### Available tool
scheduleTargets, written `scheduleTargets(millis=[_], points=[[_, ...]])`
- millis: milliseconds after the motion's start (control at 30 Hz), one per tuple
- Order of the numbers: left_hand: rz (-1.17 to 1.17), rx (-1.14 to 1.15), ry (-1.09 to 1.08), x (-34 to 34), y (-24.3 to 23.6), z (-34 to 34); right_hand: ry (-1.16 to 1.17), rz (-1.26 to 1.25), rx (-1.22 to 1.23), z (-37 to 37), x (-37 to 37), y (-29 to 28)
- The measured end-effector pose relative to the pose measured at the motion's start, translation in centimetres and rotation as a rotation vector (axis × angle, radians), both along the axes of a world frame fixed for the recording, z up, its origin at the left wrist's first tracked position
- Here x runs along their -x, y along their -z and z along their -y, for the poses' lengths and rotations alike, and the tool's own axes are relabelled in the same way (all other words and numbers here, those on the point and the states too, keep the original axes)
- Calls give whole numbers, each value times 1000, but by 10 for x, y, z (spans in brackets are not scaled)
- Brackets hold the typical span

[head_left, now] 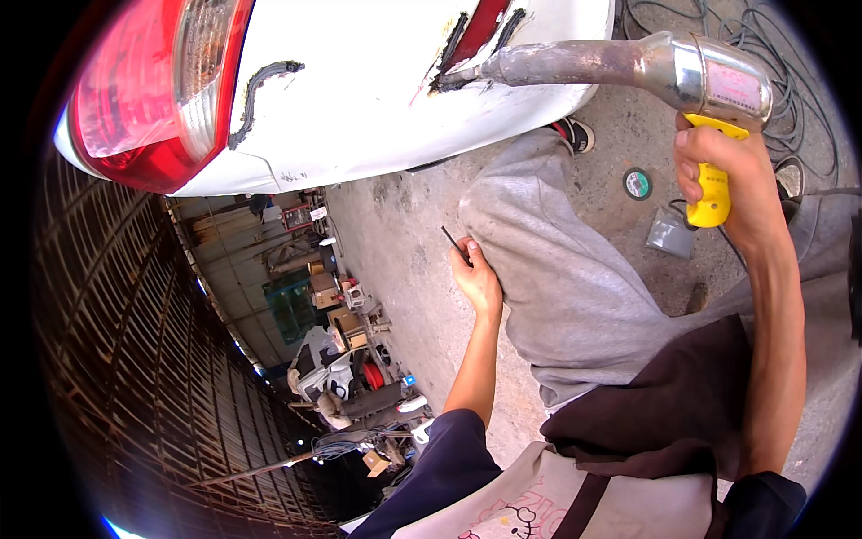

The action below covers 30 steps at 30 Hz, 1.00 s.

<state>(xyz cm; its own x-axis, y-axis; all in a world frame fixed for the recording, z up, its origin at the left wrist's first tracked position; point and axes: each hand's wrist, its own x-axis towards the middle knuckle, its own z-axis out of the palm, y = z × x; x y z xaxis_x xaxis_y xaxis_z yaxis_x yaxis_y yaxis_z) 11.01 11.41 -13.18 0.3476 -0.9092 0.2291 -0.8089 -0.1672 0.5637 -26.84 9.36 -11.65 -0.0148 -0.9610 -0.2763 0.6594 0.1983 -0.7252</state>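
Note:
My right hand (734,166) grips the yellow handle of a hot air gun (664,67). Its long metal nozzle points left, and the tip is at or very close to a dark seam on the white car bumper (359,117), beside a red reflector strip (480,31). Melted-looking black beads (256,94) run over the bumper near the red and clear tail light (148,81) and around the reflector. Lower down, beside my grey-trousered knee (530,202), my left hand (478,283) is closed on a thin dark rod (451,237), which is away from the bumper.
On the concrete floor lie a round green-centred disc (637,184), a small clear plastic packet (671,234) and coiled cables (795,112). Boxes and assorted clutter (346,328) line the wall at left, beneath ribbed metal sheeting (126,314).

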Motion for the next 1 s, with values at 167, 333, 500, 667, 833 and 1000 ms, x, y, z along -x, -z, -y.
scheduleTargets(millis=[167, 333, 500, 667, 833, 1000], points=[[-17, 1, -2, 3, 1, 0, 35, -18, 12, 3, -3, -4], [10, 0, -20, 3, -1, -1, 42, -10, 0, 0, -2, -5], [-1, 15, -6, 2, 1, 0, 41, -17, -2, 0, -3, -6], [7, -4, -38, 0, 1, 1, 50, -18, 14, 0, -5, -2], [53, 188, 163, 26, -41, 33, 94, 201, -54, -12, 2, 0], [496, 513, 549, 94, -111, 106, 230, 341, -55, -24, 30, 12]])
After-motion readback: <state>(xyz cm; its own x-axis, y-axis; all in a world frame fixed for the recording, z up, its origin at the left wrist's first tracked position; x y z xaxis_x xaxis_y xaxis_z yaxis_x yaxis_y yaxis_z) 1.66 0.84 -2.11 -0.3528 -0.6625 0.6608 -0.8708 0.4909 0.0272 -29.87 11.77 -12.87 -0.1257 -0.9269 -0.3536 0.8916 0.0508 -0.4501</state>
